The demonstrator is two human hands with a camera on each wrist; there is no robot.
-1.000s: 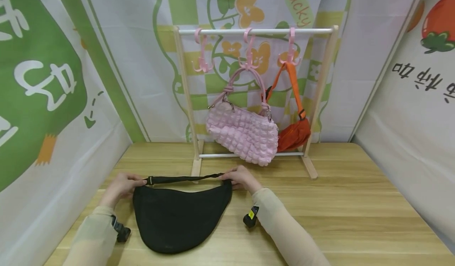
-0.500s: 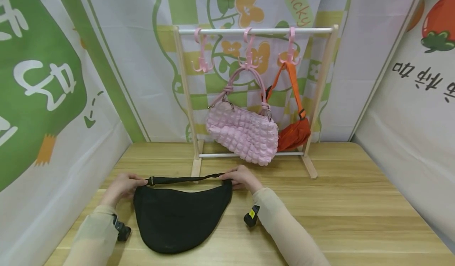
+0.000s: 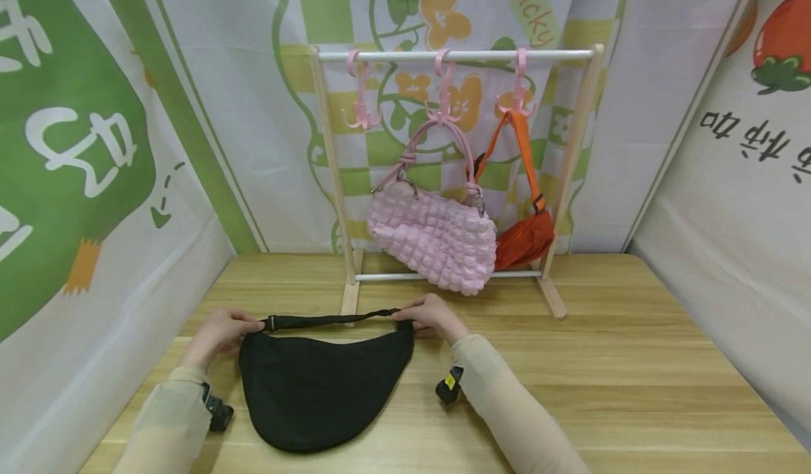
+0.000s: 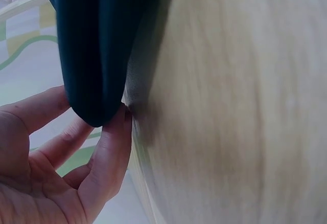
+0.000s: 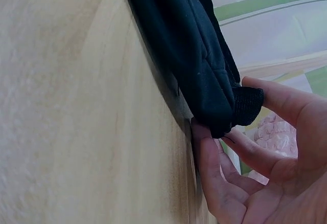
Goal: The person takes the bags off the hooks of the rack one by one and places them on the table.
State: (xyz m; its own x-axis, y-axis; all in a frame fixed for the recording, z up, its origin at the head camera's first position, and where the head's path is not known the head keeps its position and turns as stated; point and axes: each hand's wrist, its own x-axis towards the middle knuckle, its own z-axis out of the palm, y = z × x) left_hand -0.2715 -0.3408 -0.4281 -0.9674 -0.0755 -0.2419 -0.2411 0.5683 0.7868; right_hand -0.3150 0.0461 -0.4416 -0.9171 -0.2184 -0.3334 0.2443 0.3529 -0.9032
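Note:
A black crescent-shaped sling bag [image 3: 326, 389] lies on the wooden table, its curved bottom toward me. Along its upper edge runs the black strap [image 3: 317, 321], with a buckle near the left end. My left hand [image 3: 222, 332] holds the bag's upper left corner; in the left wrist view, thumb and fingers are on both sides of the dark fabric [image 4: 97, 55]. At the upper right corner, my right hand [image 3: 434, 317] pinches the bag by the strap's end. The right wrist view shows the webbing [image 5: 249, 105] against a finger there.
Behind the bag stands a wooden rack [image 3: 333, 178] with a metal top bar. Pink hooks [image 3: 361, 111] hang from it. A pink puffy handbag [image 3: 437, 238] hangs in the middle, and an orange-red waist bag [image 3: 526, 240] on the right. Printed cloth walls enclose the table [image 3: 608, 389].
My left hand and the bag's left corner have shifted very slightly to the right. The right hand and the rack look almost unchanged.

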